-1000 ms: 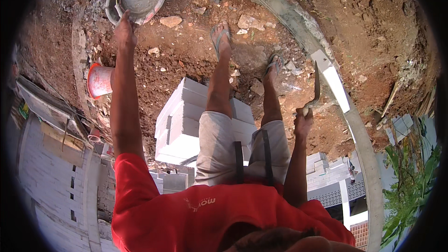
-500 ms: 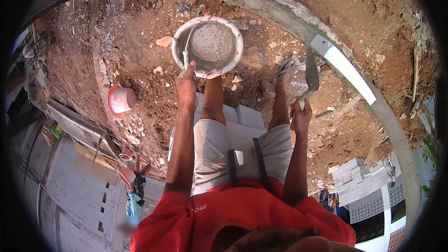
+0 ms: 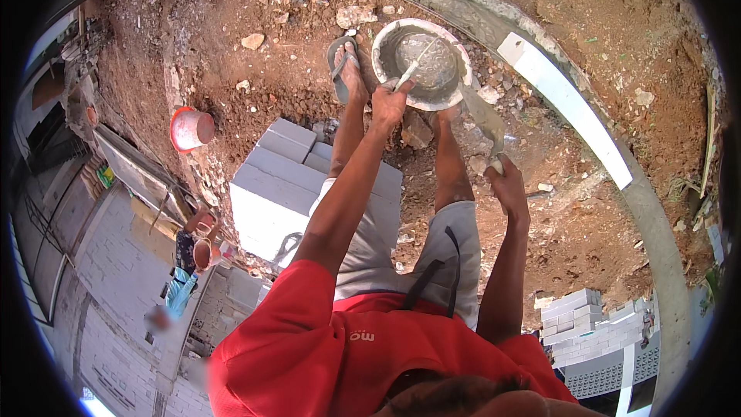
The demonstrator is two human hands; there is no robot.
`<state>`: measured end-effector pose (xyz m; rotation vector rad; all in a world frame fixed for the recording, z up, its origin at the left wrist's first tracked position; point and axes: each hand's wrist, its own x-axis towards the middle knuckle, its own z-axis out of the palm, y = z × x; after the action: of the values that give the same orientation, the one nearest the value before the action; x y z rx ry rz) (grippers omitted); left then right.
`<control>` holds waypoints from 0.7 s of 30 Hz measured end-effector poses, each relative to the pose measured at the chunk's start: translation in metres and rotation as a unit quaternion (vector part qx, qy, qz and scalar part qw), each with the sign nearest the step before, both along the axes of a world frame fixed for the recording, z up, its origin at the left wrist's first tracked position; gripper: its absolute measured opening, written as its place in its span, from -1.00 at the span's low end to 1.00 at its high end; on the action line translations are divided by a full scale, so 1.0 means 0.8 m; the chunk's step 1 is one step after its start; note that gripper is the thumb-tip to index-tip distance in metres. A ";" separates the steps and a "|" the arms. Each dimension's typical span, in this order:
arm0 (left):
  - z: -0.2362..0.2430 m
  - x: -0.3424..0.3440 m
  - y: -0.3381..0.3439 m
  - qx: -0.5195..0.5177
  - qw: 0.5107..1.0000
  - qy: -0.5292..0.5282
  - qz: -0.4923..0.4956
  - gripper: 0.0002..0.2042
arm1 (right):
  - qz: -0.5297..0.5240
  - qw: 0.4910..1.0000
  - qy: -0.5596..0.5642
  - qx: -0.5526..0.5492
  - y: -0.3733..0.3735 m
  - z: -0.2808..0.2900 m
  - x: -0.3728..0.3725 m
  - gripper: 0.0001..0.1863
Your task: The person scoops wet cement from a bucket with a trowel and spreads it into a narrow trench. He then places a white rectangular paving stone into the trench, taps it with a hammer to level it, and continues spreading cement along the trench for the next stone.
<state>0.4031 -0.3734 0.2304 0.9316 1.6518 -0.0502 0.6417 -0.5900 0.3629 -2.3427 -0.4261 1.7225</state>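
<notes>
My left hand (image 3: 388, 103) grips the rim of a round mortar pan (image 3: 421, 62) filled with grey mortar, holding it out over my feet. In my right hand (image 3: 507, 185) is the handle of a trowel (image 3: 483, 117), its grey blade pointing up toward the pan's right edge. I stand on red dirt in flip-flops, one sandal (image 3: 340, 62) showing just left of the pan. A stack of white blocks (image 3: 285, 177) sits beside my left leg.
A curved concrete wall top (image 3: 540, 69) with a white strip runs along the right. A red bucket (image 3: 191, 129) lies on the dirt at left. Far below on the left stands another person (image 3: 185, 262). More white blocks (image 3: 594, 324) are piled at lower right.
My left hand has carried the mortar pan from the far left across to the right, in front of my feet. The trowel in my right hand now sits beside the pan.
</notes>
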 end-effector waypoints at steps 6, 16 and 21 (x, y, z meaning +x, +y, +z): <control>-0.038 0.024 -0.025 0.030 0.998 -0.034 -0.044 -0.58 | -0.003 0.994 0.033 -0.106 0.012 -0.067 -0.005 -0.38; -0.224 -0.090 -0.003 0.220 0.975 -0.004 -0.019 -0.55 | 0.209 0.971 -0.099 -0.058 0.182 -0.319 -0.016 -0.46; -0.240 -0.065 0.023 0.388 0.855 0.269 -0.215 -0.54 | 0.263 0.954 -0.116 -0.083 0.220 -0.333 -0.142 -0.58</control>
<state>0.3513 -0.3553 0.0387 2.0516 1.9679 0.0661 0.5280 -0.4140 0.0961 -2.7456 -1.0705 1.7395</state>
